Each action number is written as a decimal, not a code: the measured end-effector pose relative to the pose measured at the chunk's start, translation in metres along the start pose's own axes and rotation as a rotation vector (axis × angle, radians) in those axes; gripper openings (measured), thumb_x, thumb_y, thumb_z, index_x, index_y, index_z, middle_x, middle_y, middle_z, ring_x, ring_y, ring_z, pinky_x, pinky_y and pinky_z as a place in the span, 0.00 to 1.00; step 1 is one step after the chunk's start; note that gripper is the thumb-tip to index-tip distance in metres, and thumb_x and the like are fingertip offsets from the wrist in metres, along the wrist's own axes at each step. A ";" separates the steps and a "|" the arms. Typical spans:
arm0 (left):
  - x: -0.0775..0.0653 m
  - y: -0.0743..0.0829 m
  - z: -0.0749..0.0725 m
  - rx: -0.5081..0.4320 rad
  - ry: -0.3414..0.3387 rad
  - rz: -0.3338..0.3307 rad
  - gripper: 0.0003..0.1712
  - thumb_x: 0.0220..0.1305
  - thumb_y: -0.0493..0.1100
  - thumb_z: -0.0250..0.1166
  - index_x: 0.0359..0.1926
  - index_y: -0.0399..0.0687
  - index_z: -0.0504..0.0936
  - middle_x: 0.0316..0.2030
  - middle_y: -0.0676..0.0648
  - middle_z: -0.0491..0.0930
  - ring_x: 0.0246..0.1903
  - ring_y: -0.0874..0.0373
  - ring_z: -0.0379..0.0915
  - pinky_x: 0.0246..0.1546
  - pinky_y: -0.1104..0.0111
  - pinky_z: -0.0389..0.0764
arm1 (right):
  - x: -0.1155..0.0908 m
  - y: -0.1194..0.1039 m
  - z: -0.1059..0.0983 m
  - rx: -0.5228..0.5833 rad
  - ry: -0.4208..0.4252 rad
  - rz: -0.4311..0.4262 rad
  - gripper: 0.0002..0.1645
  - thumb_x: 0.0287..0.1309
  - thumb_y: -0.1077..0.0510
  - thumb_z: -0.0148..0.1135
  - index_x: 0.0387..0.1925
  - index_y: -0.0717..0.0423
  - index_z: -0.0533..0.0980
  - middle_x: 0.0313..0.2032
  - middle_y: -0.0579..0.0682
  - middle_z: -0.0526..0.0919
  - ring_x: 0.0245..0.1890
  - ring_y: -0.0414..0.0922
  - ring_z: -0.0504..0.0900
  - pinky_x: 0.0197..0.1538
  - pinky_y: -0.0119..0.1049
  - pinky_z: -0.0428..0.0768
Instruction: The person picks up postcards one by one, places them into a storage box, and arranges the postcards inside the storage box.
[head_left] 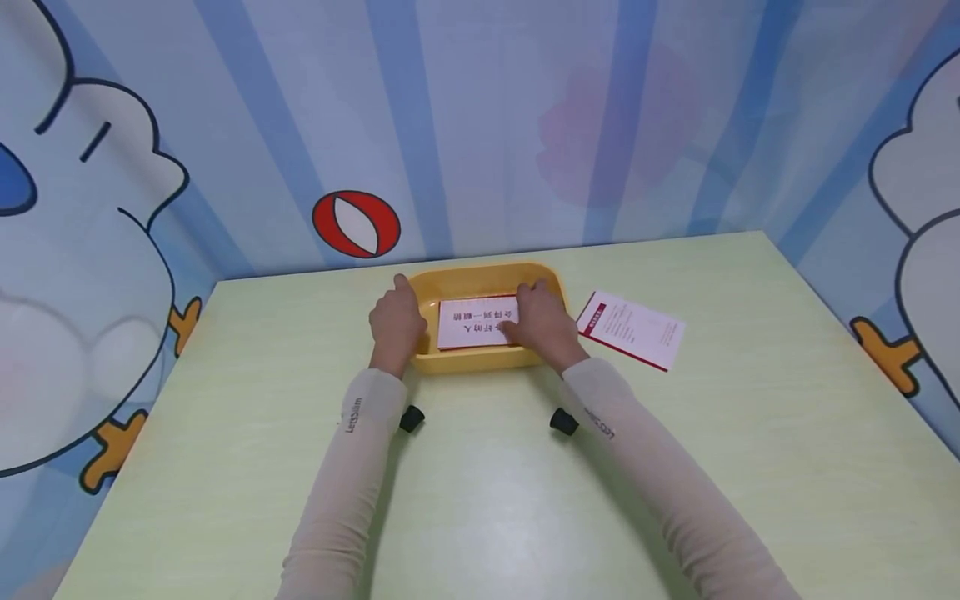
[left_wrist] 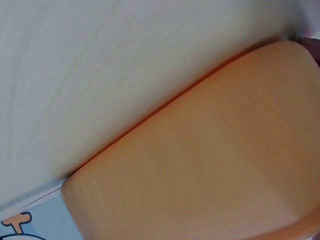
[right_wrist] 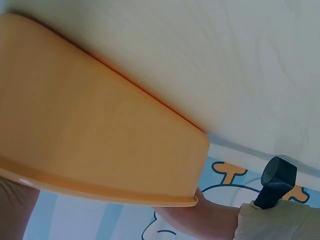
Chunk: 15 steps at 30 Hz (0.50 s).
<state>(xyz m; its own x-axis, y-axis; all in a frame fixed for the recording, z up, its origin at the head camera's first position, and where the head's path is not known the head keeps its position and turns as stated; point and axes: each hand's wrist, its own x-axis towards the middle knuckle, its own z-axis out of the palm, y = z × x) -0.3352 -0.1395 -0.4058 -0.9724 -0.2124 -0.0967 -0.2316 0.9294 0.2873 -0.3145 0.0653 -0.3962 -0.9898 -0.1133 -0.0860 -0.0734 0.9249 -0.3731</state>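
A yellow plastic basket (head_left: 480, 364) stands toward the back of the table. Inside it lies a white card (head_left: 468, 323) with printed characters, a red edge showing under it. My left hand (head_left: 397, 325) grips the basket's left end, thumb over the rim. Reaching over the right end, my right hand (head_left: 547, 323) has its thumb on the card's face and its fingers at the card's right edge. Both wrist views are mostly filled by the basket's outer wall (left_wrist: 200, 150), and the right wrist view also has part of my left hand (right_wrist: 205, 217) under the rim.
A second white card with a red border (head_left: 632, 329) lies on the table just right of the basket. Black wrist devices (head_left: 564, 422) stick out from both sleeves. A patterned wall (head_left: 495, 125) rises behind the table (head_left: 480, 500).
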 end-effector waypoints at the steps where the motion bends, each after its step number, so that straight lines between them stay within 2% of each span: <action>1: 0.000 0.000 0.000 -0.002 0.000 -0.001 0.33 0.63 0.38 0.64 0.64 0.39 0.58 0.46 0.38 0.78 0.40 0.47 0.76 0.51 0.56 0.83 | -0.001 0.000 0.000 -0.002 0.002 -0.010 0.41 0.55 0.42 0.69 0.62 0.59 0.67 0.56 0.57 0.68 0.44 0.49 0.74 0.44 0.39 0.81; 5: 0.000 0.000 0.002 -0.010 0.006 -0.010 0.34 0.62 0.38 0.65 0.64 0.40 0.58 0.45 0.39 0.78 0.41 0.47 0.76 0.52 0.56 0.83 | -0.003 0.000 0.000 0.000 0.006 -0.038 0.43 0.49 0.38 0.72 0.58 0.59 0.69 0.50 0.55 0.68 0.42 0.48 0.74 0.39 0.37 0.77; 15: 0.002 0.001 0.002 0.003 0.013 -0.018 0.35 0.62 0.38 0.65 0.65 0.40 0.58 0.47 0.39 0.78 0.42 0.47 0.77 0.53 0.56 0.82 | -0.002 0.000 0.000 0.051 -0.010 -0.036 0.47 0.44 0.39 0.75 0.61 0.58 0.68 0.51 0.54 0.68 0.44 0.48 0.72 0.44 0.39 0.78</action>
<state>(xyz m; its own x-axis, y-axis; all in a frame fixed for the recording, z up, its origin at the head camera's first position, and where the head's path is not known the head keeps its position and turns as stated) -0.3369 -0.1387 -0.4075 -0.9685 -0.2328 -0.0890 -0.2486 0.9265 0.2824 -0.3129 0.0653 -0.3959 -0.9854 -0.1501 -0.0808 -0.1025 0.9004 -0.4228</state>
